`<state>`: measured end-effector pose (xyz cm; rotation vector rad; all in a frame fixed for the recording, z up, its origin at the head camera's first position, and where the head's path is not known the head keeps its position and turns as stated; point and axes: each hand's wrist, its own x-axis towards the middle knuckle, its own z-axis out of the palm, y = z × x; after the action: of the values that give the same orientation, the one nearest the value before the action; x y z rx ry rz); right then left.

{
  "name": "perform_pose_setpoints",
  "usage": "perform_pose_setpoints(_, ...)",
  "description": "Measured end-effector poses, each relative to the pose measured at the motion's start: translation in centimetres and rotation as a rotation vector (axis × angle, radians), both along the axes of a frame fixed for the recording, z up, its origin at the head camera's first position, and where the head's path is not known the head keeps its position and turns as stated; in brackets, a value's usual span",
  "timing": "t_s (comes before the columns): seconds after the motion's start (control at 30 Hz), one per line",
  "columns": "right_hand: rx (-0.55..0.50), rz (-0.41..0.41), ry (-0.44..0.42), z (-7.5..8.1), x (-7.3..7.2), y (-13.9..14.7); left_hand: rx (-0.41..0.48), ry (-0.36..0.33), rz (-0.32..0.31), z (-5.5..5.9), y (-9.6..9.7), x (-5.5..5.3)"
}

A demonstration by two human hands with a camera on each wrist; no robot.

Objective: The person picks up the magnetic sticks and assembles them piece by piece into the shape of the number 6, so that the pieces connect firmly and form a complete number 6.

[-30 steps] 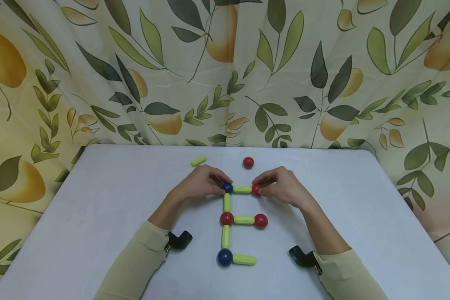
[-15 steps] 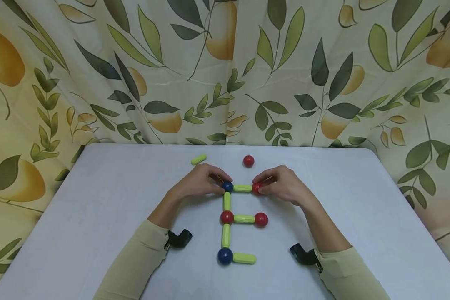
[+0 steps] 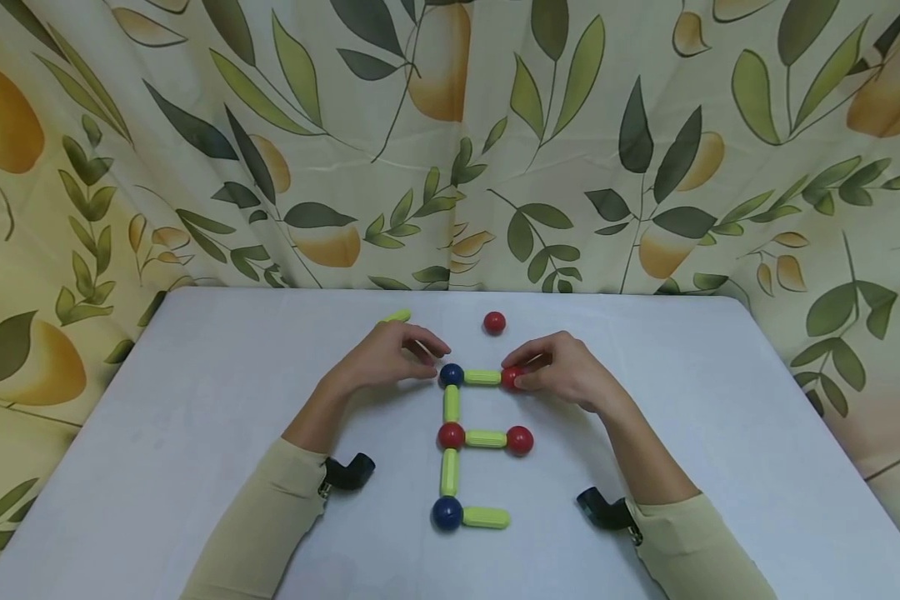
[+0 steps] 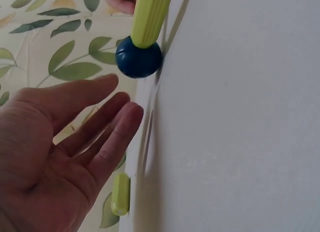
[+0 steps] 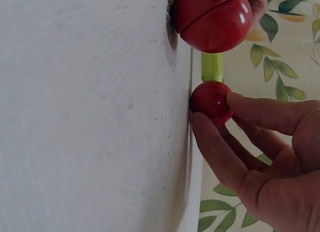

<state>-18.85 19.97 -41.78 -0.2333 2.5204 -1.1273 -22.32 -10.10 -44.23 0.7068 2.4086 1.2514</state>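
Note:
Several yellow-green rods and red and blue balls are joined on the table in an outline like an E. At its upper right corner my right hand (image 3: 562, 367) pinches a red ball (image 5: 211, 102) between thumb and finger. A rod (image 3: 483, 377) links that ball to the upper blue ball (image 3: 452, 375). My left hand (image 3: 384, 357) is off the blue ball, its fingers loose just to the left; the left wrist view shows a gap between fingertips and ball. The middle row ends in a red ball (image 3: 520, 441). From the lower blue ball (image 3: 447, 513) a rod (image 3: 486, 517) points right, its far end bare.
A loose red ball (image 3: 494, 322) lies near the table's back edge. A loose rod (image 4: 120, 194) lies behind my left hand, partly covered by it in the head view. A patterned curtain (image 3: 540, 150) hangs behind the white table (image 3: 217, 375).
My left hand has let go of the upper blue ball and drawn back left, now covering part of the loose rod. My right hand keeps its pinch on the red ball.

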Motion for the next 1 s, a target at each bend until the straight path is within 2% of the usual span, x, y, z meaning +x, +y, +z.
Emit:
perform_pose_setpoints(0.13, -0.003, -0.002, -0.002, -0.1, 0.0, 0.0, 0.003, 0.049, 0.068, 0.1, -0.7, -0.3)
perform_pose_setpoints(0.37, 0.0, 0.0, -0.002, -0.1, -0.1, 0.1, 0.016, 0.086, 0.174, 0.0, -1.7, -0.8)
perform_pose_setpoints(0.7, 0.006, -0.003, -0.001, -0.1, -0.1, 0.0, 0.033, 0.139, 0.243, -0.1, -2.2, -1.2)
perform_pose_setpoints(1.0, 0.006, -0.014, -0.017, -0.1, -0.1, 0.0, 0.038, 0.134, 0.274, -0.3, -2.4, -1.6)
